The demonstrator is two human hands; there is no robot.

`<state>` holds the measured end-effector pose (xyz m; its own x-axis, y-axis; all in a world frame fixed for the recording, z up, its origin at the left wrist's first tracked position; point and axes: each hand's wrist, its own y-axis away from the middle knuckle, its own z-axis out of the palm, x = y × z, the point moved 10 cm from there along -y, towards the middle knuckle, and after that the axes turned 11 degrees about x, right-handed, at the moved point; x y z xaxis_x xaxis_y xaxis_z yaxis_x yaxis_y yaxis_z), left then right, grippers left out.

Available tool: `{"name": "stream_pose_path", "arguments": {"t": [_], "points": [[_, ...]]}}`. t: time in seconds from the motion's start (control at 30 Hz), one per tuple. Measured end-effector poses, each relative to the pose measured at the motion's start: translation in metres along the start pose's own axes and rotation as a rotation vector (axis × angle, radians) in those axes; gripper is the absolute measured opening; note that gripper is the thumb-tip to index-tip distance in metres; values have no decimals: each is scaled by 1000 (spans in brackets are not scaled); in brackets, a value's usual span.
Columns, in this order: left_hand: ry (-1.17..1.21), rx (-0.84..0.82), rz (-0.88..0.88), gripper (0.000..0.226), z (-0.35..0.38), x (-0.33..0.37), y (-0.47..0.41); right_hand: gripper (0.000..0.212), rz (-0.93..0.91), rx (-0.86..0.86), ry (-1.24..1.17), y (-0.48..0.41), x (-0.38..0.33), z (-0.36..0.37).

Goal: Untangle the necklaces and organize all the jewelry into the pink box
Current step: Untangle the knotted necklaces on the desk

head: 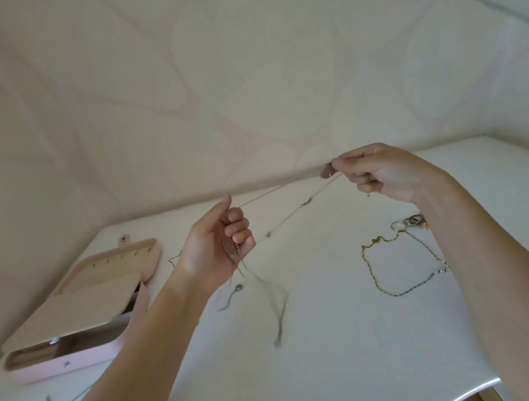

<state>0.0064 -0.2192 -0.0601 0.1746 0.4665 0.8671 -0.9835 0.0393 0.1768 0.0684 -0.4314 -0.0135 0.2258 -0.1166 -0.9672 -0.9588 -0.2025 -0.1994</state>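
Two pinches: my left hand [217, 242] and right hand [382, 174] grip one thin necklace [293, 217], taut between my fingers [239, 230]; pink box [83, 355] open, left of them.

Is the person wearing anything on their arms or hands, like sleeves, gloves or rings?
No gloves: the left hand and right hand are bare. No rings on the fingers that show, no watch or bracelet on either wrist. Both arms are bare too, with no sleeve anywhere in the picture.
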Motion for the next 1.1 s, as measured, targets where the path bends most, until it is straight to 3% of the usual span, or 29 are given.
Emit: {"name": "stream_pose_path", "arguments": {"t": [0.17,0.27,0.4,0.7,1.1], "points": [[7,32,7,23,-6,-8,-9,15,73,78,-208,-9,16,-6],[-128,45,9,24,-11,-23,-12,12,154,23,-343,-11,27,-2],[-342,87,13,19,-15,-41,-17,27,276,56,-485,-15,45,1],[-636,290,253,6,-33,-17,-22,23,290,248,73,-28,64,-28],[-620,391,408,22,-51,13,-25,27,226,444,473,-32,65,-52]]}}
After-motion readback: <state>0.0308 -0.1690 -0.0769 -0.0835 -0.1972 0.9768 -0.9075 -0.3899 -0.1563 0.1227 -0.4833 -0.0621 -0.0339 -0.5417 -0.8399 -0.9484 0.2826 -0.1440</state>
